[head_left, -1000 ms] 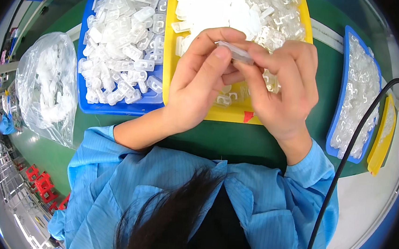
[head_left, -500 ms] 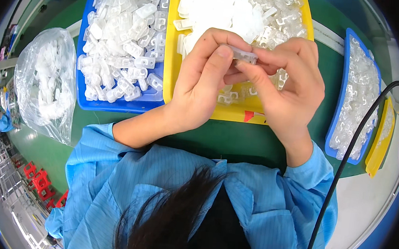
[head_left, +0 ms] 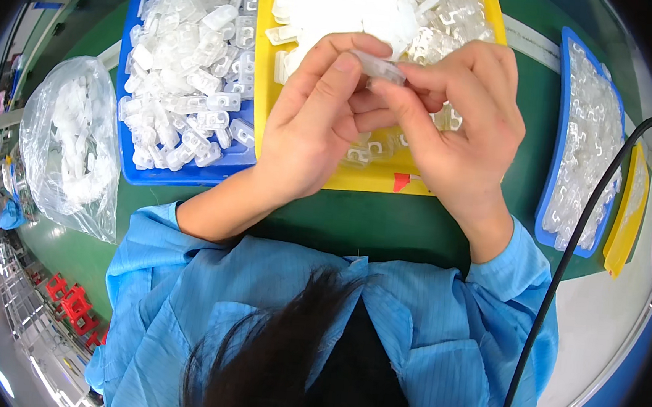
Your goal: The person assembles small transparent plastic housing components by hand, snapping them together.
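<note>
Between my two hands is a small translucent plastic housing [head_left: 379, 68], held above the near part of a yellow tray [head_left: 374, 181]. My left hand [head_left: 314, 114] pinches its left end between thumb and fingers. At the other end, the thumb and forefinger of my right hand [head_left: 463, 111] are closed on it. My fingers hide part of the piece, so I cannot tell whether it is one part or two. Under and beyond my hands, the yellow tray bears white pieces [head_left: 341, 9] and clear plastic pieces [head_left: 459, 19].
A blue tray [head_left: 182, 179] of translucent housings stands left, beside a clear plastic bag [head_left: 74, 145] of white pieces. On the right are a blue tray [head_left: 548, 183] of clear parts and a narrow yellow tray [head_left: 625, 219]. A black cable [head_left: 556, 290] curves down the right side.
Both hands still hold the housing, which now lies slightly farther left and up in the picture. The trays have also shifted a little in view.
</note>
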A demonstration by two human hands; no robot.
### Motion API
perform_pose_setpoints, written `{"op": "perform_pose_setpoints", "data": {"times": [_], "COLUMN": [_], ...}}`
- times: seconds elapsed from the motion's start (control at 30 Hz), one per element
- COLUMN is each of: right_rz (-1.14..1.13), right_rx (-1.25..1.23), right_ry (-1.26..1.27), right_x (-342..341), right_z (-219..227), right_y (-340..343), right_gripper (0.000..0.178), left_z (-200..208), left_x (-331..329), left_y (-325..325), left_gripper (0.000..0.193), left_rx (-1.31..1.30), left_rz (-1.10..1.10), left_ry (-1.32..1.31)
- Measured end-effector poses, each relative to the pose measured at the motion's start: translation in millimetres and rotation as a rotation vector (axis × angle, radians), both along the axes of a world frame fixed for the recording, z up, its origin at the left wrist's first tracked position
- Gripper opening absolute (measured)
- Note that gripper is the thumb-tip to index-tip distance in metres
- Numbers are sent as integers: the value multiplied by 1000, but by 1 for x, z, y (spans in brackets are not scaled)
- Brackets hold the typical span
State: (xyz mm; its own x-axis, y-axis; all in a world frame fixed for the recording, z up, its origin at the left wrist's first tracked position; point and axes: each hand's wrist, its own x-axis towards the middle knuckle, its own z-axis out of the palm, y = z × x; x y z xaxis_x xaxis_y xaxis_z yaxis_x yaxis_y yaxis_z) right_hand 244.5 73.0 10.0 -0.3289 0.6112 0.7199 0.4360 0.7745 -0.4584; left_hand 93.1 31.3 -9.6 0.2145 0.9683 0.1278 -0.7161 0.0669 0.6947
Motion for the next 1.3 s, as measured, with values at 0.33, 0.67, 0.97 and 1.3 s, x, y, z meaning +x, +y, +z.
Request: {"op": "perform_pose_setpoints", "data": {"times": [0.33,0.67,0.97,1.3], "right_rz": [208,428,551,85], "right_rx": [-650,-765,-1024,-855], "right_ry": [-124,-310,213,-65], "right_x": [12,22,12,51], "right_z": [12,9,-15,-17], "right_y": [8,15,5,7], "right_gripper": [16,25,31,24], "left_z": [1,-20,-10,25], "left_x": [-13,-15,-22,-139], "left_y": [10,56,51,-3], "left_gripper": [26,26,34,41], "left_rx": [155,1049,933,474], "left_rz": [137,-46,-67,833], "left_ry": [740,384,394,1859]}}
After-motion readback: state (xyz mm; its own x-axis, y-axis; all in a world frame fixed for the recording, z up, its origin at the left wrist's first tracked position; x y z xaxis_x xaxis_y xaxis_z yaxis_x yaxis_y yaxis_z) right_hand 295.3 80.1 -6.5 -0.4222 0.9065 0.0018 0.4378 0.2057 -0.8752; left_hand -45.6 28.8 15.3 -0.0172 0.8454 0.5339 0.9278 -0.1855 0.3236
